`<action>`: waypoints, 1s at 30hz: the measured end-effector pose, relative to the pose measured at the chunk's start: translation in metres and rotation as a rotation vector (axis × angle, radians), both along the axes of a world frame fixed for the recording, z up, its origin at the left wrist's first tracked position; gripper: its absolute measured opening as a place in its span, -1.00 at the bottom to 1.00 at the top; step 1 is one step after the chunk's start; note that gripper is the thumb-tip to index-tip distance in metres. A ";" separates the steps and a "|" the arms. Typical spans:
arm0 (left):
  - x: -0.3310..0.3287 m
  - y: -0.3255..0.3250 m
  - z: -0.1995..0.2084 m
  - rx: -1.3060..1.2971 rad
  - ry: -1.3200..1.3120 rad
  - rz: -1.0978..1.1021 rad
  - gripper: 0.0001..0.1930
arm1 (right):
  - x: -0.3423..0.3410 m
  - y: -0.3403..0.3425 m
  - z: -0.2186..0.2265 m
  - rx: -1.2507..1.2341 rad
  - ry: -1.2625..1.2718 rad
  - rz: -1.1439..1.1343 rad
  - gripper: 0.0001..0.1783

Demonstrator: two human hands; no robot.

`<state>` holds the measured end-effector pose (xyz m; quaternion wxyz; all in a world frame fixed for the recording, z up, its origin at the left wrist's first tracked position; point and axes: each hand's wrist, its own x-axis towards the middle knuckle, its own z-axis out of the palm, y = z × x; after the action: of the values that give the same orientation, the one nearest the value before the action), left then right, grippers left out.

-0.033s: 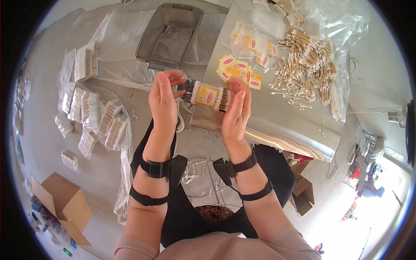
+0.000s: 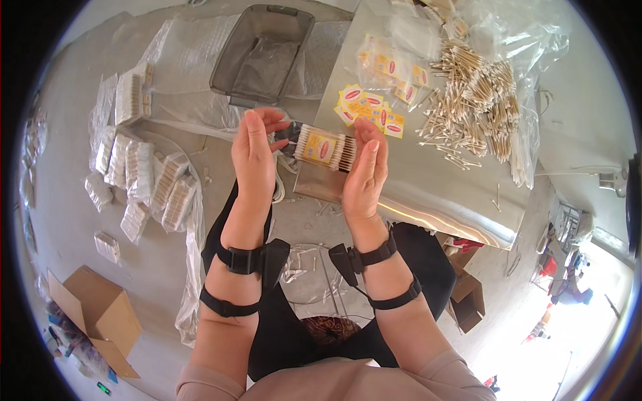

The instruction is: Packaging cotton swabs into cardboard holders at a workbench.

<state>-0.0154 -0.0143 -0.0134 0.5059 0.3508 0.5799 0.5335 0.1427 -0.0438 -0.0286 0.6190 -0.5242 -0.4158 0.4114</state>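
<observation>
Between my two hands is a pack of cotton swabs (image 2: 324, 147), with a yellow-and-white label on its front and swab tips lined up at its right end. My left hand (image 2: 255, 150) has its fingers at the loose clear film on the pack's left end, thumb pointing up. My right hand (image 2: 365, 167) curves round the opposite end, with its fingers partly behind the swabs. The pack is held above the near left corner of the metal table (image 2: 428, 190). Yellow labels (image 2: 371, 110) lie on that table just beyond my right hand.
A large heap of loose cotton swabs (image 2: 475, 100) covers the table's right side, beside clear plastic bags (image 2: 401, 33). An open grey bin (image 2: 261, 57) stands beyond my left hand. Several filled swab packs (image 2: 140, 170) lie at left. An open cardboard box (image 2: 100, 311) sits lower left.
</observation>
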 end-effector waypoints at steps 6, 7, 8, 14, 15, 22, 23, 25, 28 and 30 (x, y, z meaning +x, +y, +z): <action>0.000 0.002 0.002 -0.052 -0.033 0.000 -0.35 | 0.001 0.001 -0.003 0.012 0.038 -0.004 -0.46; -0.001 0.002 0.003 -0.052 -0.032 0.000 -0.35 | 0.000 0.001 -0.002 0.013 0.038 -0.004 -0.46; -0.001 0.001 0.004 -0.058 -0.022 0.003 -0.34 | 0.000 0.001 -0.001 0.010 0.035 0.002 -0.46; 0.000 0.001 0.004 -0.057 -0.039 0.013 -0.35 | 0.000 0.000 0.000 0.009 0.020 0.016 -0.47; 0.002 0.001 0.005 -0.056 -0.061 0.018 -0.38 | 0.001 0.001 0.000 0.014 0.020 0.018 -0.46; 0.005 0.002 0.003 -0.033 0.023 -0.026 -0.33 | 0.003 0.001 0.000 0.003 0.061 0.018 -0.45; 0.005 0.002 0.003 -0.035 0.014 -0.033 -0.33 | 0.003 0.001 0.000 0.003 0.066 0.019 -0.45; 0.007 0.002 0.004 -0.036 0.005 -0.042 -0.33 | 0.004 0.002 0.000 0.003 0.070 0.018 -0.44; 0.013 0.002 0.008 -0.037 -0.046 -0.015 -0.39 | 0.004 0.002 0.002 0.005 0.057 0.031 -0.43; 0.013 0.002 0.009 -0.025 -0.033 -0.032 -0.39 | 0.002 0.002 0.003 -0.002 0.038 0.044 -0.43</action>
<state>-0.0020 -0.0125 -0.0043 0.5281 0.3448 0.5723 0.5241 0.1452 -0.0420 -0.0254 0.6170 -0.5079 -0.4149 0.4350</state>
